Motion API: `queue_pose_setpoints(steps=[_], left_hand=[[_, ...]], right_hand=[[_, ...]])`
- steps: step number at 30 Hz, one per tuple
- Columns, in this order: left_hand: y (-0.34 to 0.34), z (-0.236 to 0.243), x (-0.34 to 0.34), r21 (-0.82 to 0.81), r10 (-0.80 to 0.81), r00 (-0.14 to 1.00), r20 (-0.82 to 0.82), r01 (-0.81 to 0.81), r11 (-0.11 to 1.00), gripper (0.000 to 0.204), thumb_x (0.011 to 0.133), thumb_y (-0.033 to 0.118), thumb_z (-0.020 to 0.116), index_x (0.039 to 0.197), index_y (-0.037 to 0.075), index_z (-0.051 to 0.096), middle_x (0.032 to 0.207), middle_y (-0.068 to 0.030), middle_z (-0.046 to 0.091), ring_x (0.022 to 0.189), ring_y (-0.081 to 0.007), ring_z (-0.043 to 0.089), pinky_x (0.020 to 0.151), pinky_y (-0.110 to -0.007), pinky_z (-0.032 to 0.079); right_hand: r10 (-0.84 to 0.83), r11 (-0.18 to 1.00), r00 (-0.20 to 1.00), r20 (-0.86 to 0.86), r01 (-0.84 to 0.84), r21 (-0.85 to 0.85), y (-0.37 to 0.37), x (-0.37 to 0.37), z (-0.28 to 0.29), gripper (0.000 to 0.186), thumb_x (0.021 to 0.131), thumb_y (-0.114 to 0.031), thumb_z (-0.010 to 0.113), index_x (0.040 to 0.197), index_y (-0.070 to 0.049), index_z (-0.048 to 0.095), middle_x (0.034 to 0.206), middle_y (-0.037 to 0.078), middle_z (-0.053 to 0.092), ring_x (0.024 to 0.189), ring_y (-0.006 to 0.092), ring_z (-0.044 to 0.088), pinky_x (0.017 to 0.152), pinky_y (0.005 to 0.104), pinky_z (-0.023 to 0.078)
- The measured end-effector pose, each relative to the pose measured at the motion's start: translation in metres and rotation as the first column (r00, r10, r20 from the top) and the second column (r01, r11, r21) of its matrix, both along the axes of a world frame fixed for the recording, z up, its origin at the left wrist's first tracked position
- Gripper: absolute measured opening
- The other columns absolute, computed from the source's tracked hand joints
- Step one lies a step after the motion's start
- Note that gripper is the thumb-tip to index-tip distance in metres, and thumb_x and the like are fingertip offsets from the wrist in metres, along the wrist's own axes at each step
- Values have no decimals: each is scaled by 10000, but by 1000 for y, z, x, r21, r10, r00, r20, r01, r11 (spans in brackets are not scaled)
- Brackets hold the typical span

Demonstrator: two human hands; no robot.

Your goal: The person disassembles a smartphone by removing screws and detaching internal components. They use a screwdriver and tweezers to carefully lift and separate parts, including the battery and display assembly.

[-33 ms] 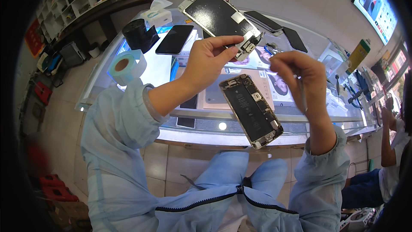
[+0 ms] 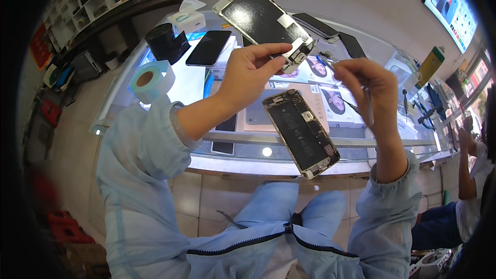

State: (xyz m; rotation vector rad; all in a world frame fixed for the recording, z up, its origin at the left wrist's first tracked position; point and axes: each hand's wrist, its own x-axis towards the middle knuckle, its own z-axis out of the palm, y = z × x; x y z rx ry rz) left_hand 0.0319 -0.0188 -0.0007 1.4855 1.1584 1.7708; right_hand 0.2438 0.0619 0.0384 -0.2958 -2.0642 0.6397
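Note:
My left hand (image 2: 248,75) pinches the lower end of a white-framed phone screen assembly (image 2: 256,13), back upward, its flex cables near my thumb. My right hand (image 2: 367,82), fingers curled, holds a slim tool (image 2: 369,101) beside it; the tool's exact shape is unclear. Below, an opened phone body (image 2: 292,124) with black battery and exposed board lies on the glass counter (image 2: 222,164) near the front edge, over boxes. A thin screwdriver-like tool (image 2: 349,103) lies beside it.
Tape rolls (image 2: 164,45) (image 2: 155,77), a tissue box (image 2: 187,20) and phones (image 2: 206,49) sit left and back. A spray can (image 2: 429,67) and tools (image 2: 429,119) stand right, below a wall screen (image 2: 449,8). A seated person (image 2: 470,175) is at far right.
My right hand has shifted slightly right and up. The screen assembly in my left hand has moved slightly left; the opened phone body looks essentially unchanged.

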Motion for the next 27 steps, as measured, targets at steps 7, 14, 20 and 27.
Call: queue_pose_setpoints(steps=[7,14,20,27], left_hand=[[4,-6,-14,26,70,983,-170,-67,997,270,896,38,589,1159,-6,632,960,-80,680,801,-80,605,755,-217,505],[6,-10,-13,-30,55,973,-225,-63,998,275,895,39,586,1161,-19,627,968,-94,676,814,-84,607,752,-221,505],[6,-13,-15,-58,38,955,-294,-57,997,256,893,10,567,1137,-19,640,957,-86,666,807,-84,608,749,-220,499],[6,-11,-22,-57,124,860,-495,-175,983,236,873,-20,562,1074,13,680,898,-67,627,793,-94,606,706,-218,474]], right_hand=[[-459,882,883,96,440,168,102,59,33,127,818,-130,724,852,-9,706,701,66,672,601,125,599,564,256,465],[-592,802,676,439,548,238,136,87,13,202,891,-194,619,862,-3,677,687,127,644,601,218,590,588,330,450],[-647,762,584,491,475,440,167,117,-13,137,865,-104,583,876,-5,678,775,173,668,688,314,636,654,386,482],[-805,586,387,450,641,496,164,111,-9,106,795,-112,647,819,-20,692,761,154,669,691,321,637,645,391,495]])
